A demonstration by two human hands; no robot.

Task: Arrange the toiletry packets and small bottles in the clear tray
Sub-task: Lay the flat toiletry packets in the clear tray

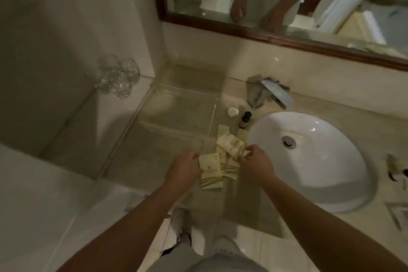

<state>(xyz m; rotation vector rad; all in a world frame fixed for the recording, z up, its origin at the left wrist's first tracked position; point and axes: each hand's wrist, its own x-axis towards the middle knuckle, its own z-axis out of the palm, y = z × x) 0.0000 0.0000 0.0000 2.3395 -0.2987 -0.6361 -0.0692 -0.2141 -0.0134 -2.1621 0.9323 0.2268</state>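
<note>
A clear tray (154, 93) sits empty at the back left of the counter, against the wall. Cream toiletry packets lie in a loose pile between the tray and the sink. My left hand (184, 168) grips the left edge of the nearest packet (210, 173). My right hand (256, 160) pinches the end of a tilted packet (230, 144) lying on top of the pile. A small dark-capped bottle (244, 119) stands just right of the tray, and a small white round item (233, 111) lies beside it.
A white sink basin (313, 161) fills the counter's right side, with a chrome tap (270, 93) behind it. Upturned glasses (120, 77) stand at the back left by the wall. A framed mirror (276, 38) hangs above. Small items lie at the far right edge.
</note>
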